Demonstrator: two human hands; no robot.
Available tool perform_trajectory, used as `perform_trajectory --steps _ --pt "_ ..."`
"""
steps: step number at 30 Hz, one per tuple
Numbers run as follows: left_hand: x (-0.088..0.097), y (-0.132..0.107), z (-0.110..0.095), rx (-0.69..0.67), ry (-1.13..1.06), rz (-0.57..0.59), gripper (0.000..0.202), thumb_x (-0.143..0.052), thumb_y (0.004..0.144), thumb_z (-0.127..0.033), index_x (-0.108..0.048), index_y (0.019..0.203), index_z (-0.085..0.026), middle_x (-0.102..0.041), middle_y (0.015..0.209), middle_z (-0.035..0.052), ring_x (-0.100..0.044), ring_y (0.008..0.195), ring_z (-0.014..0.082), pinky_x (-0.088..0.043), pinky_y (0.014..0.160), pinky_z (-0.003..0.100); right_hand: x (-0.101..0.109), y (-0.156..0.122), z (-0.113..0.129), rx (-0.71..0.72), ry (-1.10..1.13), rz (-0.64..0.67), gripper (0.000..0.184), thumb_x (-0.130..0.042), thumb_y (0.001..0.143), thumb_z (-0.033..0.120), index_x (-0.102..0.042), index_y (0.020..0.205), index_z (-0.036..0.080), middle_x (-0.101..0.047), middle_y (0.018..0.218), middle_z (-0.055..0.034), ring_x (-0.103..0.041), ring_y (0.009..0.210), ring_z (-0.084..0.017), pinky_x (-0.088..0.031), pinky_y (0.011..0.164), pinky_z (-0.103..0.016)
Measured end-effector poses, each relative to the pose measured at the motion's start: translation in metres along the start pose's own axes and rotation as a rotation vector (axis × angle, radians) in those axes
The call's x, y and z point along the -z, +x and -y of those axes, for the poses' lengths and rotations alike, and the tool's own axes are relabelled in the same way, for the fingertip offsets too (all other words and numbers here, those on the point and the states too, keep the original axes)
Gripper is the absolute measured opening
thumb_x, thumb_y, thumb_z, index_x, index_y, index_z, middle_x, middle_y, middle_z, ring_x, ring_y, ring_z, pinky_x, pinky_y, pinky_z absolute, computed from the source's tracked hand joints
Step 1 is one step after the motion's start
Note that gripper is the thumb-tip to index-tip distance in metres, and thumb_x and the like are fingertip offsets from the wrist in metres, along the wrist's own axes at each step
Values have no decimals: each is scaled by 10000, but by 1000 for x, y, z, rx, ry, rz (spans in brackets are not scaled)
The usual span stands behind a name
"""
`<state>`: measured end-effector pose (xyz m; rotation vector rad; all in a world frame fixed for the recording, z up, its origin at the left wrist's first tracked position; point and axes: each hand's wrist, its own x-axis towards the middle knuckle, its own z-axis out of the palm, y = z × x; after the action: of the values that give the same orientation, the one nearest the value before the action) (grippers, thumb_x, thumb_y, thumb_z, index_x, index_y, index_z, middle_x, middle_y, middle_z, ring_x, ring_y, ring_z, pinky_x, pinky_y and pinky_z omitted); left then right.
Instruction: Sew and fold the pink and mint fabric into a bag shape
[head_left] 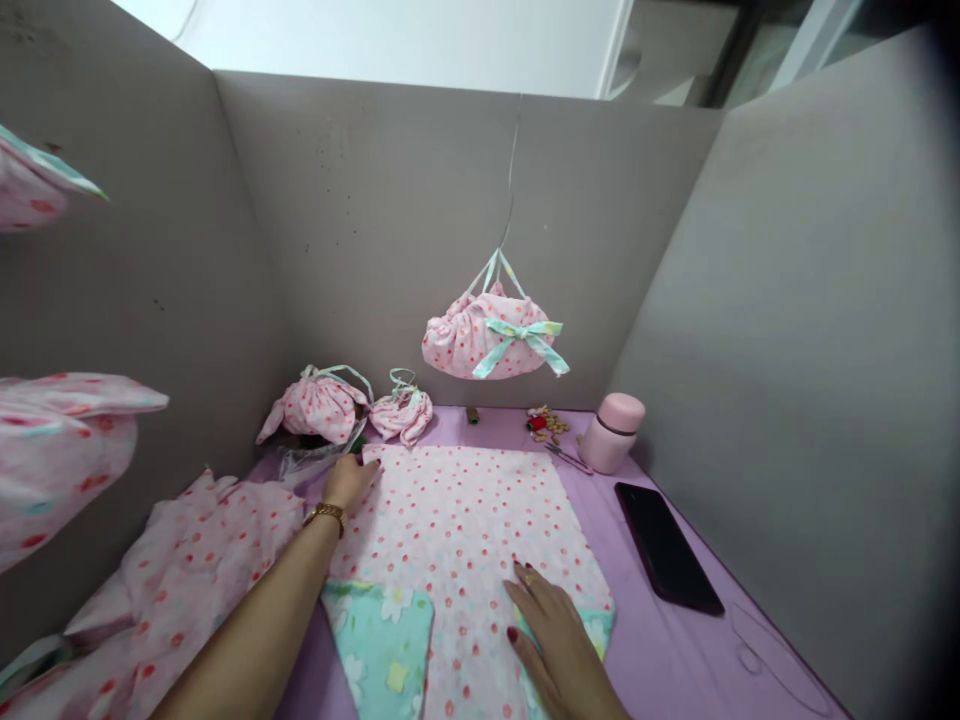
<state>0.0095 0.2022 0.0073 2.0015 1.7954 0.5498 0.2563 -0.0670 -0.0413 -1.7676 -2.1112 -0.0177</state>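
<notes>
A pink dotted fabric piece [465,510] lies spread out in front of me, with mint floral fabric [386,640] at its near left and more mint under my right hand. My left hand [351,486], a gold bracelet at its wrist, is at the far left corner of the dotted fabric, fingers bent and closed on its edge; the fingertips are partly hidden. My right hand [551,625] rests palm down on the near right part, fingers stretched and slightly apart, a ring on one finger.
A gathered dotted bag [491,340] with a mint bow hangs from a string. More bundles [319,408] and loose dotted fabric [202,550] lie left. Small scissors [570,458], red thread [536,423], a pink flask [611,435] and a phone [667,550] are right. Grey panels enclose the table.
</notes>
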Motion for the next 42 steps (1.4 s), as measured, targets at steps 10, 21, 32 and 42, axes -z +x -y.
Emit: perform_trajectory --steps 10,21,32,42 --pt "-6 -75 6 -698 13 187 229 -497 831 -231 -637 1012 -240 -646 1161 42 -562 1093 201 -422 959 329 -1 -1 -2 9 54 -77 388 -459 879 332 -508 1247 220 -494 1304 -115 -492 1165 -277 -468 894 -456" --pt "-33 -64 -42 -725 194 166 548 -340 886 -427 -336 1351 -139 -300 1449 172 -249 1333 305 -232 1014 598 35 89 -75 -445 133 -167 330 -419 859 178 -551 1155 117 -586 1162 -140 -511 1115 -233 -398 963 -380" --pt "-56 -63 -35 -674 340 151 619 -216 883 -528 -299 1376 -163 -293 1455 131 -241 1341 269 -225 1041 545 18 168 -135 -582 185 -166 223 -524 880 270 -559 1057 138 -592 1024 -56 -594 847 -173 -500 724 -350" --pt "-53 -62 -37 -663 316 172 590 -266 886 -485 -314 1366 -146 -306 1451 140 -247 1338 267 -219 1039 546 20 94 -65 -32 316 -61 289 -479 722 -31 -635 776 206 -637 891 -18 -559 914 -175 -387 832 -310"
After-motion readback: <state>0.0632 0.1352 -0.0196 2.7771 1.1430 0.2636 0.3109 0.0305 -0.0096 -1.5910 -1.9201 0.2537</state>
